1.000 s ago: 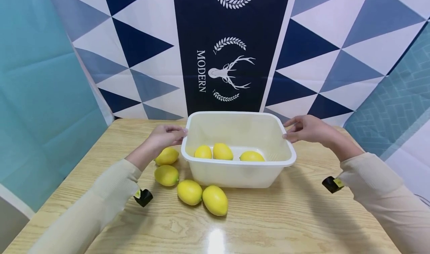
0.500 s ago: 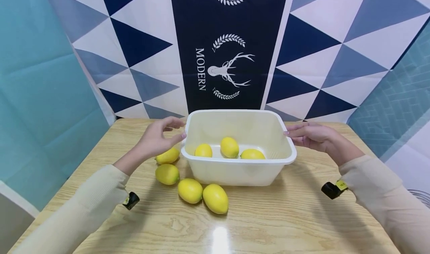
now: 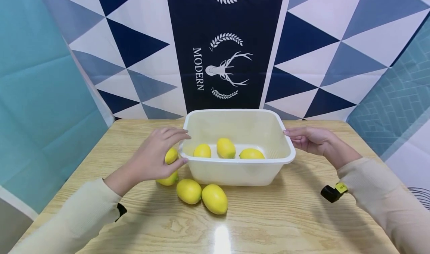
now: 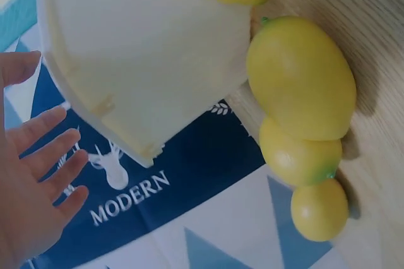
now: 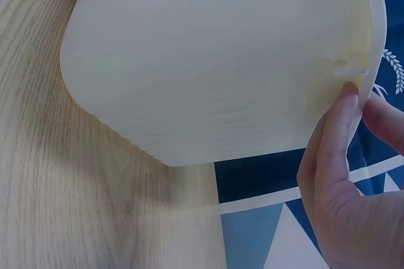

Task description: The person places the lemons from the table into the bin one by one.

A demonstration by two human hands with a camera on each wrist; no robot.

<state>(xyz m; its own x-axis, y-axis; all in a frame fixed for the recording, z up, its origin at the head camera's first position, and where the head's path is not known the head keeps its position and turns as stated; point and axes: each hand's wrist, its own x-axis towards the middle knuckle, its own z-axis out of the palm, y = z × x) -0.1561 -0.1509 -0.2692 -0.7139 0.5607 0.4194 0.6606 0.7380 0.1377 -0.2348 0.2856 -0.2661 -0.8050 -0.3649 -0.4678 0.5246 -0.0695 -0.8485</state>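
Note:
A white plastic bin (image 3: 231,173) stands on the table with three lemons (image 3: 226,148) lying on its floor. At the bin's left end, my left hand (image 3: 156,153) is spread, fingers extended; the left wrist view shows the fingertips (image 4: 60,114) beside the rim, not gripping it. My right hand (image 3: 314,140) pinches the right rim, with fingers (image 5: 334,136) under the lip and the thumb (image 5: 385,117) on the other side. Several lemons (image 3: 189,191) lie outside the bin, at its left and front. The left hand partly hides two of them.
The wooden table (image 3: 268,220) ends at a patterned wall cloth (image 3: 137,47) close behind the bin. A teal cloth (image 3: 40,97) hangs on the left side. Black wrist cameras (image 3: 332,193) stick out from the sleeves.
My left hand has let go of the left rim, spread its fingers and come nearer the front. The middle lemon in the bin has shifted. The right hand stays at its rim.

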